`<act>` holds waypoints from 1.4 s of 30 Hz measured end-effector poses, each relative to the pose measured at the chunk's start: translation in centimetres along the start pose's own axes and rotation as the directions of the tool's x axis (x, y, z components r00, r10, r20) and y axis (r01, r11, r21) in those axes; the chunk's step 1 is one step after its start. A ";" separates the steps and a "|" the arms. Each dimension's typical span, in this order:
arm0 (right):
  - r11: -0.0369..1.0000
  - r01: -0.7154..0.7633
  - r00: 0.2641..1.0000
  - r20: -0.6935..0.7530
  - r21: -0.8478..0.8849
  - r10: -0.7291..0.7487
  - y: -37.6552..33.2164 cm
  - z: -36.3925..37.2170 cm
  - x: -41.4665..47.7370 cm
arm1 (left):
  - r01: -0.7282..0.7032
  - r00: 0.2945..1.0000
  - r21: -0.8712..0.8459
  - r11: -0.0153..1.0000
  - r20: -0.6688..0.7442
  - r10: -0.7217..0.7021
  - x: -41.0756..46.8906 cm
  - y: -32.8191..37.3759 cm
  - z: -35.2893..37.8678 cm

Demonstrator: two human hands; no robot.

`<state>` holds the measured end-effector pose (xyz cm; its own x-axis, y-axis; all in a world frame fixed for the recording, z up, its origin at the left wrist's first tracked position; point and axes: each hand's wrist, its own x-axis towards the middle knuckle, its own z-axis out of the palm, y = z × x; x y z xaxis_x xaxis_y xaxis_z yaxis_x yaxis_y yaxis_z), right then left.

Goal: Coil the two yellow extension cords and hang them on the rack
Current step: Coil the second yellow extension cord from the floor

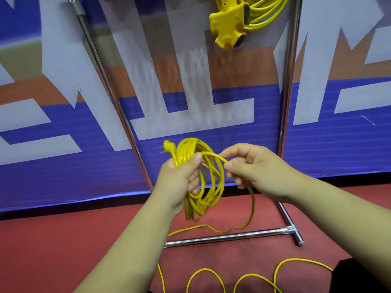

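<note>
Two grips clamp one thin yellow extension cord. Left hand holds its coiled part (right hand pinches a loop).

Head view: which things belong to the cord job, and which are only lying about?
Job: left hand gripping the half-made coil; right hand pinching the loose cord that trails to the floor; hung cord; rack.

Not part of it: printed banner; red floor.

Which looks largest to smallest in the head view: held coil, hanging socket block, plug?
1. Held coil
2. Socket block
3. Plug
The block hangs farther away, so its true size is unsure.
</note>
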<state>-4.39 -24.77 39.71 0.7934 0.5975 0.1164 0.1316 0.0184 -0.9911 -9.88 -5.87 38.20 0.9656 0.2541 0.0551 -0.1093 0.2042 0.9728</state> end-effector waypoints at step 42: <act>0.987 -0.091 0.988 0.115 -0.132 0.107 0.0 -1.4 -0.9 | -0.102 0.985 0.025 0.994 -0.137 0.105 0.8 0.5 -1.1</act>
<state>-4.26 -26.39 39.71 0.7292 0.6843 0.0016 0.1355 -0.1421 -0.9805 -9.41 -4.55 38.44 0.9073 0.4014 0.1251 -0.2014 0.1539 0.9673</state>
